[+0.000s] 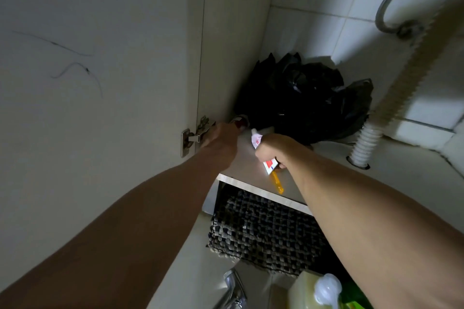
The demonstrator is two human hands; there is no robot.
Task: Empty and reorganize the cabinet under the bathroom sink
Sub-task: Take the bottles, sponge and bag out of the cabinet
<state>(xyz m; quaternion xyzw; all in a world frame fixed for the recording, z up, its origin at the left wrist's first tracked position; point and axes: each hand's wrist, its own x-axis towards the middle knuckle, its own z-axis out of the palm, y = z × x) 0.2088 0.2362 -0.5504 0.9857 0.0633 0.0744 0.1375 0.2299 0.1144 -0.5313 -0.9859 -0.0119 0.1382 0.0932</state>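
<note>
I am looking into the cabinet under the sink, whose pale floor (251, 165) reaches to a front edge. My right hand (273, 150) is closed around a white and red toothpaste tube (257, 139) together with an orange toothbrush (277, 183), just above the cabinet floor. My left hand (222, 137) reaches into the back left corner by the door hinge (198, 135); its fingers touch a small red and white object (239, 121) that is mostly hidden. A crumpled black plastic bag (306, 100) fills the rear of the cabinet behind both hands.
The open white cabinet door (100, 83) stands at the left. A ribbed white drain hose (366, 145) enters the cabinet floor at the right, below a metal hose (391, 0). A woven dark mat (266, 231) lies on the floor; a yellowish bottle (308, 291) and metal fitting (233, 288) sit nearest.
</note>
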